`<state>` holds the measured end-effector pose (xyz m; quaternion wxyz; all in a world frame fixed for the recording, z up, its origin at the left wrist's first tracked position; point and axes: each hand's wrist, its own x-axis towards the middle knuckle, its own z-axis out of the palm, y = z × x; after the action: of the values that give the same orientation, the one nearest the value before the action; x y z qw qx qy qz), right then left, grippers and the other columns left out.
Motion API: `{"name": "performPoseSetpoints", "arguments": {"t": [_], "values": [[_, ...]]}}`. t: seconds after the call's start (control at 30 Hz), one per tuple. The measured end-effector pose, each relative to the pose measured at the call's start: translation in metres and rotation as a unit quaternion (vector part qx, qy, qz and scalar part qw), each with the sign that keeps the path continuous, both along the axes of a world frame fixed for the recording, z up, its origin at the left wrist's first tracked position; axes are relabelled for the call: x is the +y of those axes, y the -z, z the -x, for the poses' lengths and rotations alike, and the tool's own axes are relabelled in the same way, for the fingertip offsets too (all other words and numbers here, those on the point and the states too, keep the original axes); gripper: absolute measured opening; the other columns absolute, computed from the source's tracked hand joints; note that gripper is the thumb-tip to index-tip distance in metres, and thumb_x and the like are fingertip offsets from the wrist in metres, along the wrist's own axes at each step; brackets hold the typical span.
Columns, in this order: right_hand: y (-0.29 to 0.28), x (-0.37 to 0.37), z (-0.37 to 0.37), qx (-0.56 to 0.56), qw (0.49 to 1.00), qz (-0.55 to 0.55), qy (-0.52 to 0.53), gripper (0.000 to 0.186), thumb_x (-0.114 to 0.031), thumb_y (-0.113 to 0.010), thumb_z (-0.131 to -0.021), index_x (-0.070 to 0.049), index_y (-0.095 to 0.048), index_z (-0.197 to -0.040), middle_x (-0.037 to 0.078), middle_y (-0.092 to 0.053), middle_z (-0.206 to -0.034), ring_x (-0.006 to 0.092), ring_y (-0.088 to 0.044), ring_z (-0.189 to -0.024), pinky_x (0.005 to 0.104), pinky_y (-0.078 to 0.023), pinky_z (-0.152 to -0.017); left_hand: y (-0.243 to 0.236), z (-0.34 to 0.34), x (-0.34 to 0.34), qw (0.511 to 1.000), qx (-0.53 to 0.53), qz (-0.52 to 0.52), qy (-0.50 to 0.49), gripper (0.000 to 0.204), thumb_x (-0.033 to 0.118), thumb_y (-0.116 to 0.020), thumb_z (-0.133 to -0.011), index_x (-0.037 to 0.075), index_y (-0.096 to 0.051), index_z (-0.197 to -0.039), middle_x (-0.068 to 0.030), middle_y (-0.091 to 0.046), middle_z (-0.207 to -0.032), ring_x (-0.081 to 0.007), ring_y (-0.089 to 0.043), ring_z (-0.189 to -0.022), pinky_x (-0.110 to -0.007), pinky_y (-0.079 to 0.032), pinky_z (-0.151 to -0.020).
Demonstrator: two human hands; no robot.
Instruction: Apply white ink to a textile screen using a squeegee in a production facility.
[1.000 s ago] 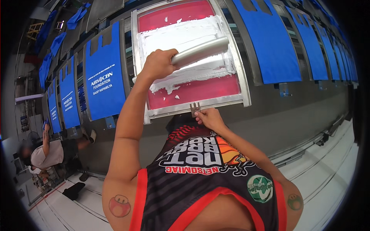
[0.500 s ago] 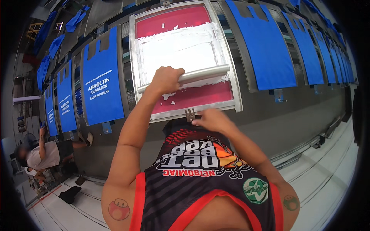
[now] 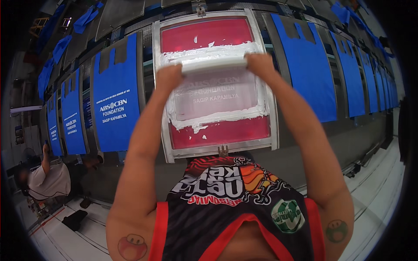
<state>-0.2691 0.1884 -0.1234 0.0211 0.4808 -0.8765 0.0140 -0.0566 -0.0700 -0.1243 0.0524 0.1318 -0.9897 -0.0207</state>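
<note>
My left hand (image 3: pixel 170 75) and my right hand (image 3: pixel 257 65) are closed on the two ends of a long pale squeegee (image 3: pixel 213 64), held across the upper middle of a metal-framed printing screen (image 3: pixel 213 32) with pink borders. White ink is smeared in bands above and below. Pale lettering shows through the screen's middle panel, which has been scraped thin. A small metal clamp (image 3: pixel 223 151) sits at the frame's near edge, close to my body.
Blue bags (image 3: pixel 115 122) lie on platens in a long row either side of the screen, those at left bearing white prints. Another person (image 3: pixel 48 180) is at the lower left, beside the platform. Loose blue cloths (image 3: pixel 85 19) hang beyond the row.
My right hand has left the near clamp and gripped the squeegee's right end. The squeegee went toward me, then back up the screen. The solid white ink in the middle is now a thin, see-through layer.
</note>
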Motion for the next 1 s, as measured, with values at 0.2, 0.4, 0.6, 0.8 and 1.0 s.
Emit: {"name": "performPoseSetpoints", "arguments": {"t": [0.2,0.4,0.6,0.8,1.0], "values": [[0.011,0.072,-0.077,-0.023,0.998,-0.050,0.005,0.019,-0.019,-0.071,-0.069,-0.018,-0.069,-0.088,0.009,-0.069,-0.078,0.0279,-0.068,-0.073,0.0403,-0.054,-0.064,-0.022,-0.075,0.055,0.991,-0.120,-0.052,0.011,0.020,0.022,-0.072,-0.067,0.010,-0.067,-0.083,-0.0152,-0.066,-0.073,-0.0320,-0.067,-0.071,-0.043,-0.054,-0.065],[0.007,0.015,-0.007,-0.014,0.999,-0.015,0.030,0.020,-0.021,-0.069,-0.068,-0.015,-0.065,-0.087,0.010,-0.068,-0.076,0.0290,-0.067,-0.071,0.0430,-0.052,-0.059,-0.016,-0.007,0.015,0.997,-0.063,-0.036,-0.006,0.019,0.022,-0.064,-0.073,0.008,-0.062,-0.085,-0.0145,-0.067,-0.082,-0.0327,-0.066,-0.076,-0.047,-0.052,-0.062],[-0.005,0.047,-0.055,-0.112,0.984,-0.117,0.071,0.027,-0.024,-0.070,-0.068,-0.018,-0.068,-0.095,0.011,-0.069,-0.082,0.0279,-0.068,-0.079,0.0434,-0.053,-0.068,-0.026,-0.044,0.037,0.990,-0.127,-0.068,0.000,0.016,0.022,-0.068,-0.069,0.012,-0.064,-0.081,-0.0151,-0.067,-0.078,-0.0336,-0.067,-0.075,-0.047,-0.053,-0.066],[0.004,0.035,-0.049,-0.048,0.997,0.044,0.030,0.010,-0.012,-0.058,-0.073,-0.012,-0.065,-0.078,0.012,-0.066,-0.068,0.0298,-0.066,-0.064,0.0421,-0.052,-0.057,0.004,-0.042,0.027,0.998,-0.026,-0.046,-0.017,0.014,0.014,-0.065,-0.066,0.010,-0.060,-0.078,-0.0133,-0.065,-0.073,-0.0335,-0.066,-0.071,-0.047,-0.052,-0.061],[-0.021,-0.039,0.068,-0.092,0.991,-0.098,-0.012,0.028,-0.023,-0.075,-0.066,-0.010,-0.066,-0.089,0.013,-0.067,-0.075,0.0321,-0.066,-0.075,0.0451,-0.051,-0.064,-0.047,0.086,-0.026,0.985,-0.170,-0.002,-0.019,0.036,0.029,-0.076,-0.063,0.013,-0.067,-0.094,-0.0132,-0.069,-0.089,-0.0334,-0.067,-0.083,-0.043,-0.054,-0.075]]}}
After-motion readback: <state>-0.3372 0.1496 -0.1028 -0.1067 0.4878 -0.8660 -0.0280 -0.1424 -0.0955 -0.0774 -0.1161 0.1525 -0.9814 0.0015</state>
